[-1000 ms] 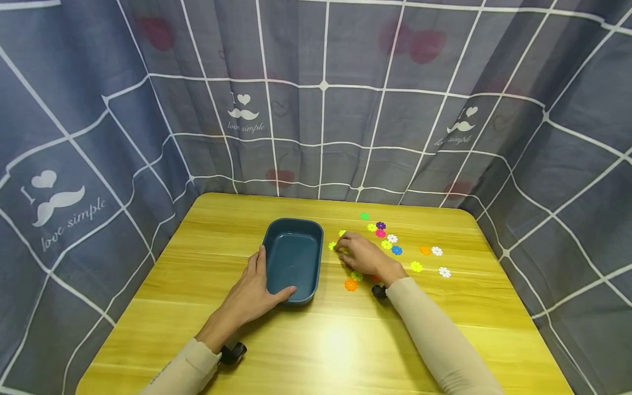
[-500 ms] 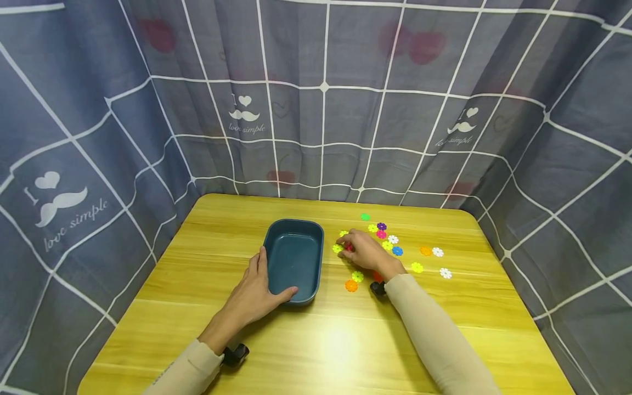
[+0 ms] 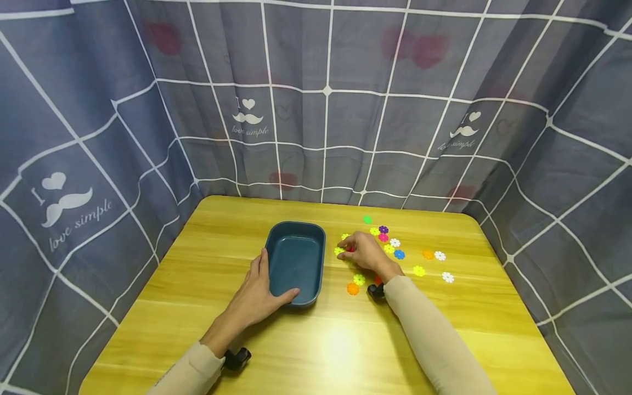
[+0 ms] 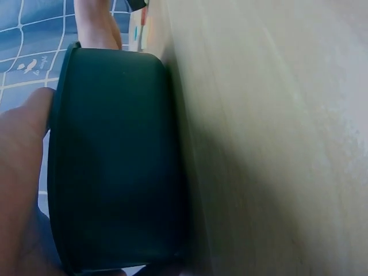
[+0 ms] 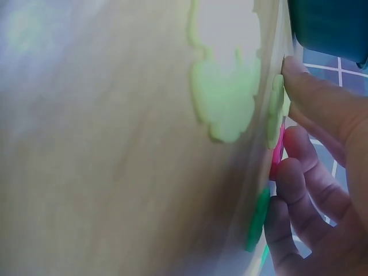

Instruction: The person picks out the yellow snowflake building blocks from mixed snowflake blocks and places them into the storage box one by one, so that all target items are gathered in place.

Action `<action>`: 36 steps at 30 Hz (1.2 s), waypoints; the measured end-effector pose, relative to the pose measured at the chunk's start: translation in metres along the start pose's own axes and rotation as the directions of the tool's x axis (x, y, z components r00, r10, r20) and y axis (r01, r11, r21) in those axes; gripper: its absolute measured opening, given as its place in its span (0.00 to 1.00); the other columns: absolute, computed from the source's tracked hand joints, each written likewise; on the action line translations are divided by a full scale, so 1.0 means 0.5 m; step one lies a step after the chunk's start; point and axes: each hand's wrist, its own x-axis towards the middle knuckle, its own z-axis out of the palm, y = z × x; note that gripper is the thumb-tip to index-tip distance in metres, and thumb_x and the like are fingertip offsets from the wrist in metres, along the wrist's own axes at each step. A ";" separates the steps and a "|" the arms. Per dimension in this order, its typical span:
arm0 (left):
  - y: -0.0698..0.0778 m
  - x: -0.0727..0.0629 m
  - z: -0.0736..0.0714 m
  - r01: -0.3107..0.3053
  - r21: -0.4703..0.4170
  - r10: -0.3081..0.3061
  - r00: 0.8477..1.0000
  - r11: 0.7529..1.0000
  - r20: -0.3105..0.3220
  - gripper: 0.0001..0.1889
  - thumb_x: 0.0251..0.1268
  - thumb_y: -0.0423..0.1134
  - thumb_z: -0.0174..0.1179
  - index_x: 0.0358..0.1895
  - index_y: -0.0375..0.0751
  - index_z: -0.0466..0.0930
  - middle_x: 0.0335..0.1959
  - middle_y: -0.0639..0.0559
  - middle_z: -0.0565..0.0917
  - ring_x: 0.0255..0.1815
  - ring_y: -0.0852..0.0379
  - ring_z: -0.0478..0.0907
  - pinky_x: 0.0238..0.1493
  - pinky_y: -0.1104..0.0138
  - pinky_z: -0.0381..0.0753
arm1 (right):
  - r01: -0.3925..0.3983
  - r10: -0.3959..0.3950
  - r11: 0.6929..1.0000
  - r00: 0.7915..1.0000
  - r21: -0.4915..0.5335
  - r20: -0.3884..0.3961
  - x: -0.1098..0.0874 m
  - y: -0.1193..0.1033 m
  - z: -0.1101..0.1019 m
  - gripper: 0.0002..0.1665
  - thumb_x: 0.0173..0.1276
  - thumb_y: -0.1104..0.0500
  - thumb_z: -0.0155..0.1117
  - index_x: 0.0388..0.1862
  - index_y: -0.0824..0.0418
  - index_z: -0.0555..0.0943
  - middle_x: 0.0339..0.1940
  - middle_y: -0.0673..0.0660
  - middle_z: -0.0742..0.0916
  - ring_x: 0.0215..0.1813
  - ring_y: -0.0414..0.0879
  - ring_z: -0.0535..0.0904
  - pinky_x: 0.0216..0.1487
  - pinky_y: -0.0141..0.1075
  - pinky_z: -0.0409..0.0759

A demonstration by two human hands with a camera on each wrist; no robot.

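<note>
A dark teal rectangular tub (image 3: 291, 274) stands on the wooden table. My left hand (image 3: 254, 293) holds its near left corner, thumb over the near rim and fingers along the left side; the left wrist view shows the tub's outer wall (image 4: 115, 161) up close. To the right of the tub, my right hand (image 3: 367, 253) is down at the tabletop, pinching a yellow flower-shaped piece (image 3: 338, 251) between thumb and fingertip. A red piece (image 3: 350, 248) shows beneath that hand. In the right wrist view, a pink piece (image 5: 277, 155) and a green piece (image 5: 259, 218) lie by the curled fingers.
Several more flower pieces lie scattered right of the tub, among them a blue one (image 3: 399, 254), a purple one (image 3: 383, 229), a white one (image 3: 447, 277) and an orange one (image 3: 353, 288). A grey checked curtain (image 3: 301, 109) surrounds the table (image 3: 316, 351) behind and at both sides.
The right fingers have closed around the yellow piece and drawn it slightly right, uncovering the red piece. The left hand and the tub keep their place.
</note>
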 end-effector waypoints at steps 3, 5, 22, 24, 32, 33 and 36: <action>-0.006 -0.001 -0.004 0.012 -0.066 -0.010 0.999 0.998 0.030 0.79 0.66 0.81 0.74 0.99 0.37 0.32 0.98 0.28 0.48 0.93 0.22 0.64 0.84 0.28 0.76 | -0.005 0.005 1.000 1.000 0.006 -0.001 0.000 0.000 0.004 0.18 0.75 0.52 0.88 0.59 0.55 0.98 0.41 0.52 0.94 0.42 0.42 0.85 0.48 0.36 0.86; -0.011 -0.001 -0.007 0.015 -0.103 -0.011 0.999 0.995 0.047 0.80 0.65 0.80 0.76 0.99 0.40 0.31 0.98 0.29 0.46 0.93 0.21 0.64 0.84 0.27 0.76 | -0.001 0.001 1.000 1.000 0.010 -0.008 0.001 -0.001 0.005 0.17 0.74 0.53 0.88 0.59 0.54 0.99 0.42 0.52 0.95 0.42 0.43 0.85 0.48 0.36 0.86; -0.029 -0.018 0.000 0.019 -0.160 -0.007 0.997 0.987 0.074 0.83 0.59 0.75 0.84 1.00 0.48 0.29 0.98 0.31 0.51 0.93 0.25 0.65 0.85 0.28 0.75 | 0.030 -0.030 0.999 1.000 0.031 0.001 -0.008 0.008 0.015 0.15 0.73 0.52 0.89 0.54 0.56 0.99 0.43 0.51 0.94 0.41 0.39 0.85 0.46 0.33 0.87; -0.029 -0.016 -0.002 0.011 -0.162 0.000 0.997 0.987 0.072 0.83 0.59 0.76 0.83 1.00 0.49 0.28 0.99 0.32 0.51 0.93 0.25 0.65 0.85 0.28 0.75 | 0.026 -0.026 0.999 1.000 0.037 -0.006 -0.007 0.006 0.013 0.15 0.73 0.53 0.90 0.54 0.57 0.99 0.42 0.51 0.94 0.40 0.39 0.85 0.46 0.32 0.87; -0.029 -0.017 -0.005 0.022 -0.157 -0.013 0.998 0.987 0.056 0.82 0.59 0.76 0.83 1.00 0.54 0.28 0.99 0.33 0.50 0.93 0.25 0.66 0.84 0.27 0.75 | 0.017 -0.017 0.998 1.000 0.056 -0.011 0.001 0.003 0.005 0.15 0.72 0.52 0.90 0.54 0.56 0.99 0.43 0.51 0.94 0.39 0.40 0.84 0.44 0.31 0.86; -0.028 -0.017 -0.005 0.020 -0.159 -0.012 0.999 0.987 0.053 0.82 0.59 0.76 0.84 1.00 0.54 0.29 0.99 0.33 0.51 0.93 0.25 0.66 0.84 0.27 0.75 | 0.015 -0.014 0.998 1.000 0.058 -0.018 0.001 0.003 0.003 0.15 0.72 0.52 0.90 0.53 0.56 0.99 0.43 0.51 0.95 0.39 0.40 0.85 0.45 0.32 0.86; -0.024 -0.012 -0.004 0.010 -0.165 -0.003 0.999 0.986 0.045 0.82 0.59 0.75 0.84 1.00 0.54 0.30 0.99 0.34 0.51 0.93 0.26 0.66 0.84 0.28 0.75 | 0.007 -0.005 0.998 1.000 0.070 -0.030 0.001 0.002 -0.005 0.15 0.72 0.53 0.90 0.53 0.56 0.99 0.46 0.52 0.95 0.40 0.41 0.86 0.46 0.33 0.88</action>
